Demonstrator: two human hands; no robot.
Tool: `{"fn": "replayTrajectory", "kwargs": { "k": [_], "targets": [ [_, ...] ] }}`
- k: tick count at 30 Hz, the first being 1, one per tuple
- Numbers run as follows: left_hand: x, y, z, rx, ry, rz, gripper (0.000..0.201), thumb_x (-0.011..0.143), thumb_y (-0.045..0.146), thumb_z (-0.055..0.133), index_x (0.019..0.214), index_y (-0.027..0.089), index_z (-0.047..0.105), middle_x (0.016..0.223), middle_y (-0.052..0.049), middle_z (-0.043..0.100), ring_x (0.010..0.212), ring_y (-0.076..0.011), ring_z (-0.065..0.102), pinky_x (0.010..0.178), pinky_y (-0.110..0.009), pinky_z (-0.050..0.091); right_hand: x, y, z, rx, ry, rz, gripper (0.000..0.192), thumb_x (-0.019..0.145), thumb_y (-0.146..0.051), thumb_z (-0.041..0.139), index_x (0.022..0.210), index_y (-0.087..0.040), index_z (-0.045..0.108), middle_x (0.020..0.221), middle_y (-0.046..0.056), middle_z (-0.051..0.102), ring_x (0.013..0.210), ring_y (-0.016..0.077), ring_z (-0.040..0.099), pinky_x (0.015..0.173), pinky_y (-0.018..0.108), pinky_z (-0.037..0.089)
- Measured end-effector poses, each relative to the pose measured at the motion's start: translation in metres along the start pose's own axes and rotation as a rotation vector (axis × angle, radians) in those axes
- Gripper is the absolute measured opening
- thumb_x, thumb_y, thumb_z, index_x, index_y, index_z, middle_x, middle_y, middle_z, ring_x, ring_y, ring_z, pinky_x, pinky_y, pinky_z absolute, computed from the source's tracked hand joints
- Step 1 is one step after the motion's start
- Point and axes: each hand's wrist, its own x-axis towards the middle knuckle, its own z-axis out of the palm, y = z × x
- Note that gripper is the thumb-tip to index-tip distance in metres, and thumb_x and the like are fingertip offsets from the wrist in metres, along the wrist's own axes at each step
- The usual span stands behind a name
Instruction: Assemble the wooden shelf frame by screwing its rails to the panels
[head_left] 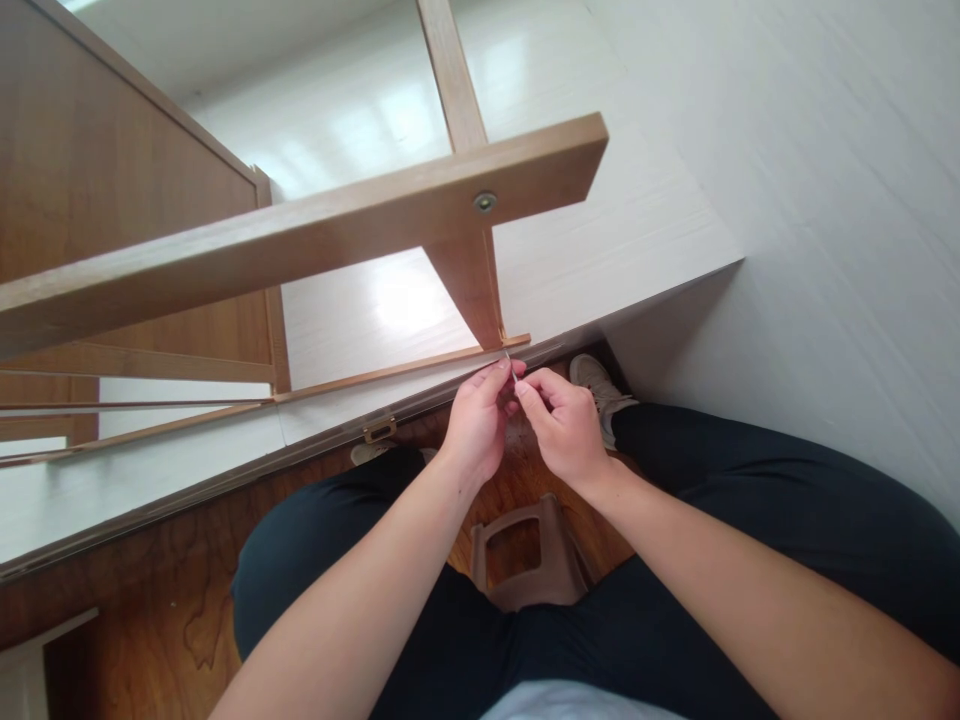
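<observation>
Both hands (517, 425) around thin, short, silvery pin (509, 362), upright.

Thin metal pin (509, 362), upright, pinched btwn both fingertips.

The wooden rail (300, 235) is showing a light brown grain, with a dull brass-coloured screw head (484, 202) set in it. The panel (450, 290) beneath is gleaming white with pale streaks. The floor (150, 600) is showing reddish brown with dark swirling grain. The trousers (712, 540) are looking dark navy, the stool (525, 555) a muted brown, the shoe (596, 385) off-white, and the small pin (510, 362) is glinting silver
</observation>
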Motion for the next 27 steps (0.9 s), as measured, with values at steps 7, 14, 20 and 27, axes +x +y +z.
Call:
{"fn": "replayTrajectory", "kwargs": {
  "k": [7,14,20,27],
  "targets": [
    [0.0,-0.001,0.001,-0.013,-0.011,0.001,0.03,0.076,0.043,0.088,0.084,0.016,0.076,0.084,-0.003,0.068,0.079,-0.0155,0.061,0.073,-0.029,0.046,-0.001,0.0,-0.001,-0.074,0.017,-0.034,0.027,0.1,-0.04,0.059,0.079,-0.023,0.066,0.067,0.0,0.067,0.057,0.0155,0.056,0.06,0.03,0.04],
    [0.0,-0.005,0.003,0.01,-0.01,0.004,0.019,0.092,0.035,0.074,0.082,0.02,0.078,0.091,-0.004,0.073,0.081,-0.0136,0.061,0.071,-0.026,0.042,0.0,0.005,-0.006,-0.11,-0.013,-0.057,0.036,0.106,-0.042,0.05,0.077,-0.025,0.057,0.062,-0.001,0.06,0.056,0.0162,0.053,0.057,0.031,0.034],
    [-0.001,-0.006,0.005,0.025,-0.012,0.008,0.019,0.095,0.033,0.071,0.081,0.021,0.077,0.093,-0.004,0.075,0.081,-0.0147,0.063,0.071,-0.026,0.044,0.0,0.008,-0.005,-0.082,-0.047,-0.111,0.039,0.109,-0.043,0.05,0.075,-0.025,0.054,0.063,-0.002,0.059,0.056,0.0155,0.053,0.059,0.031,0.037],
    [-0.002,-0.008,0.006,0.027,-0.046,0.052,0.021,0.094,0.04,0.074,0.09,0.021,0.077,0.094,-0.004,0.076,0.098,-0.021,0.071,0.075,-0.028,0.052,-0.001,0.013,-0.005,-0.069,0.015,-0.165,0.041,0.11,-0.053,0.049,0.081,-0.025,0.056,0.067,-0.002,0.06,0.058,0.015,0.055,0.06,0.03,0.041]
  ]
}}
